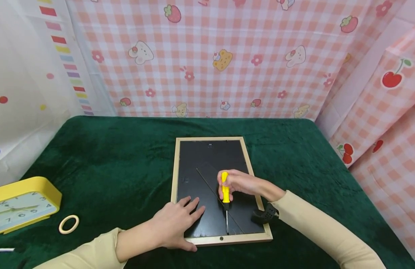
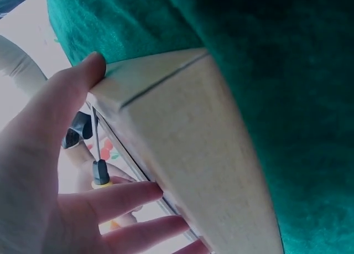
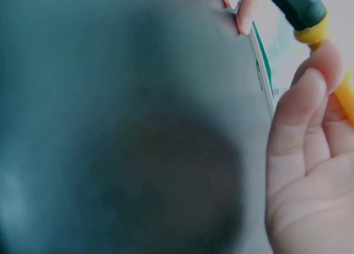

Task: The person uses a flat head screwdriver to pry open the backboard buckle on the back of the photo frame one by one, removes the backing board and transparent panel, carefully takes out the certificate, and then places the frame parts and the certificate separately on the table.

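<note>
A picture frame (image 1: 210, 216) with a pale wooden border and a black backing lies back side up. My right hand (image 1: 239, 182) grips a yellow-and-black screwdriver (image 1: 225, 188) by its handle. The screwdriver stands nearly upright, its tip at the backing's near edge beside the wooden border. With fingers spread, my left hand (image 1: 175, 222) rests on the frame's near left corner. In the left wrist view, its thumb lies on the corner of the wooden border (image 2: 193, 149) and the other fingers reach over the backing. The right wrist view shows the handle (image 3: 345, 96) between fingers and thumb.
A thin line, perhaps the stand's edge, runs diagonally across the backing. At the left are a yellow clock (image 1: 42, 190), a pale ring (image 1: 61, 228) and a white strip (image 1: 3, 250). A green cloth (image 1: 120, 160) covers the table; patterned curtains (image 1: 200, 86) hang behind.
</note>
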`<state>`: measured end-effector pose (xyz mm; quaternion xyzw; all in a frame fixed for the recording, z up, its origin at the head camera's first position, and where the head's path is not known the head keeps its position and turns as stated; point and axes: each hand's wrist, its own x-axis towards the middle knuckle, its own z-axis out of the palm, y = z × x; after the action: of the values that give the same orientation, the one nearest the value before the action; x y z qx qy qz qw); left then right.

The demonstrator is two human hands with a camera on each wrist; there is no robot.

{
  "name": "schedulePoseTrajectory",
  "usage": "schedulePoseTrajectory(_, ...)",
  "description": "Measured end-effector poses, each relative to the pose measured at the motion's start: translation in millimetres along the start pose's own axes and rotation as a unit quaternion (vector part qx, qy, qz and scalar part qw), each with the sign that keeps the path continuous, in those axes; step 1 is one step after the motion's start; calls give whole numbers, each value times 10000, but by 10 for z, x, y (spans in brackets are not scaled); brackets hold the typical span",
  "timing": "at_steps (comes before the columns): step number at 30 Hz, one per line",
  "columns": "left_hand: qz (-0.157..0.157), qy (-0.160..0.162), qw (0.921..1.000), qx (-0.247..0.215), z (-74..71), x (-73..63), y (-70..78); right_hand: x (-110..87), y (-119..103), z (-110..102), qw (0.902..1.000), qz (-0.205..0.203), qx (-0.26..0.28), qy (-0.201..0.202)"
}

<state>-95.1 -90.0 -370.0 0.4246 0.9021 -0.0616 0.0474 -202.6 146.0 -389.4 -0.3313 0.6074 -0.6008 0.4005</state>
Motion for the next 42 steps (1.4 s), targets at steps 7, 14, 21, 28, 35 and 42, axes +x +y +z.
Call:
schedulePoseTrajectory(7, -13, 20, 10000, 44, 8, -2, -16, 74, -13, -8, 9979, 638, 5, 141)
schedulePoseTrajectory(14, -26, -12, 10000, 47, 17, 3, -33, 94, -16, -18, 9978, 639, 154, 49)
schedulePoseTrajectory(21, 47, -3, 9999, 104, 16, -7, -37, 81, -5, 15, 9976, 605, -67, 343)
schedulePoseTrajectory(28, 76, 88, 9999, 98, 28, -9, -31, 31, 0, 35, 9961, 512, -467, 547)
schedulePoseTrajectory(35, 54, 66, 9999, 137, 28, 2, -25, 63, -17, 41, 9962, 646, -430, 403)
schedulePoseTrajectory(42, 24, 13, 10000, 94, 41, 3, -17, 106, -13, 60, 9950, 794, -525, 303)
